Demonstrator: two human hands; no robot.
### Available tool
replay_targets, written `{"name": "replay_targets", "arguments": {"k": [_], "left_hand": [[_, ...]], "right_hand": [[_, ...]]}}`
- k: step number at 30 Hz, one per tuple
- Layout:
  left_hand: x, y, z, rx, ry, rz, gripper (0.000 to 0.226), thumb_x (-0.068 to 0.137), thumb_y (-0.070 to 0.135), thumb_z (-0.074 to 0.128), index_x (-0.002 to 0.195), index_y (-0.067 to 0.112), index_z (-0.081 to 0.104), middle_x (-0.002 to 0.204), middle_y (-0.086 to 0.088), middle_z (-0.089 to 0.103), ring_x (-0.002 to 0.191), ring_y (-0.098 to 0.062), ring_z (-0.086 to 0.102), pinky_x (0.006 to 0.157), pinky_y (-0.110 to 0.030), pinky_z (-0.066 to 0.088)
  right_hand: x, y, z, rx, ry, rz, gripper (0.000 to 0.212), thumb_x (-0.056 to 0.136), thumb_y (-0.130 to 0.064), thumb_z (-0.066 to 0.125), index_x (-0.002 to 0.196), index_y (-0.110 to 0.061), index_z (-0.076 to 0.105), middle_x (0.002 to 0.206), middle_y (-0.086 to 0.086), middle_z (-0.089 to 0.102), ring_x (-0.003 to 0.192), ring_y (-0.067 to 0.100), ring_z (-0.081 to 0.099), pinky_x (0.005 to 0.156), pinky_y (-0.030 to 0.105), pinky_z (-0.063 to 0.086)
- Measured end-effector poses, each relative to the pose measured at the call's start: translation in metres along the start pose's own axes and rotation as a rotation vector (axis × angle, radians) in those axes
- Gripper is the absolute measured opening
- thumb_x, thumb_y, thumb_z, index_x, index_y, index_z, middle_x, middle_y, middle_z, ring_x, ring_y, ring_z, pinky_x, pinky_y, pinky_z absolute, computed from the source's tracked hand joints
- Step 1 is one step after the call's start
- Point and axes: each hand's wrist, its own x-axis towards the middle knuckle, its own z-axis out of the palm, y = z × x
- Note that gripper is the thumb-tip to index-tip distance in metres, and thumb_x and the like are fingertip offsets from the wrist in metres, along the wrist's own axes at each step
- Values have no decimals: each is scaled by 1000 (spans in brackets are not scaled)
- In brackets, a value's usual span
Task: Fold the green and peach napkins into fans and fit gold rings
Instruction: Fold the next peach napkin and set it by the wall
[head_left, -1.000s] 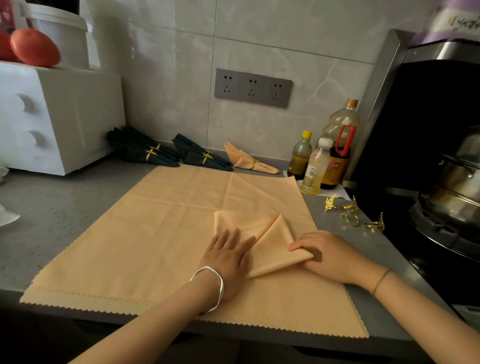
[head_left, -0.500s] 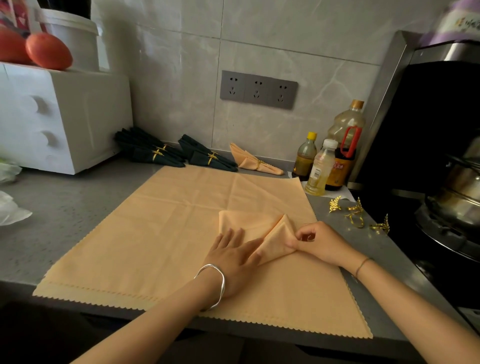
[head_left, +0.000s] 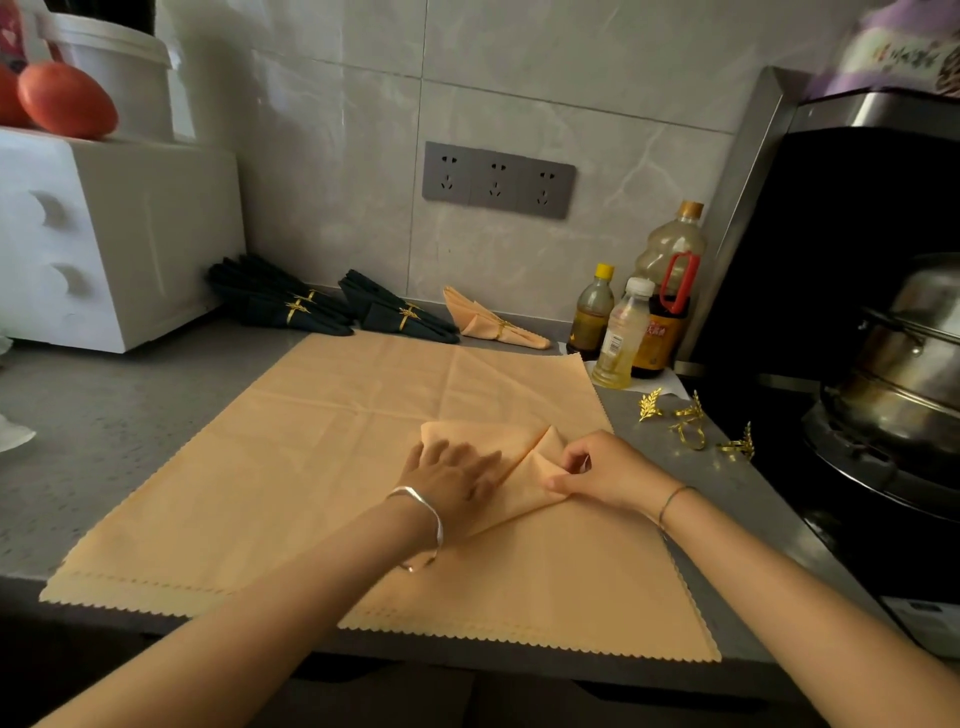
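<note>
A partly folded peach napkin (head_left: 524, 467) lies on top of a stack of flat peach napkins (head_left: 322, 467) on the grey counter. My left hand (head_left: 449, 478) presses flat on the fold's left half. My right hand (head_left: 602, 467) pinches the fold's right flap and lifts it over toward the middle. Against the back wall lie two bundles of dark green folded napkins (head_left: 280, 304) (head_left: 397, 314) with gold rings, and one peach fan (head_left: 488, 325) with a ring. Several loose gold leaf rings (head_left: 691, 423) lie on the counter to the right.
A white drawer unit (head_left: 104, 234) with tomatoes on top stands at the left. Three bottles (head_left: 639, 322) cluster at the back right. A stove with a steel pot (head_left: 904, 374) fills the right side. The counter's front edge runs just under the napkin stack.
My right hand has gone from pressing flat on the fold's right corner to pinching that flap and drawing it inward and up. My left hand has stayed pressing on the fold.
</note>
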Motion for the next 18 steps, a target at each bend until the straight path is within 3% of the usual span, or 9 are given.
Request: {"name": "replay_targets", "arguments": {"k": [4,9,15,18], "left_hand": [[34,-20,-15,-3,24,-48,51,102,43,22,151,32,15,159,0,9,145,-23,11,116,-35,10],[51,-44,-21,33,105,-116,37,102,32,31,134,21,47,134,-5,48,123,-23,44,94,-33,39],[37,-36,-33,86,107,-235,43,101,43,31,113,12,58,108,-5,62,95,-22,57,70,-27,39],[22,-23,-38,167,-12,-309,55,100,50,28,110,6,59,105,-8,63,95,-24,59,75,-28,40]], "right_hand": [[0,2,1,0,24,22,19,72,-33,78,72,-22,62,75,-6,59,69,7,51,61,21,38],[1,4,3,22,74,67,26,68,-34,81,71,-25,57,74,-8,54,69,7,49,63,22,39],[0,2,6,-20,144,90,26,70,-34,79,76,-26,55,86,-5,52,81,13,53,72,28,43],[0,-2,5,-62,227,104,27,72,-36,75,75,-30,49,95,-4,49,91,16,51,75,29,42]]}}
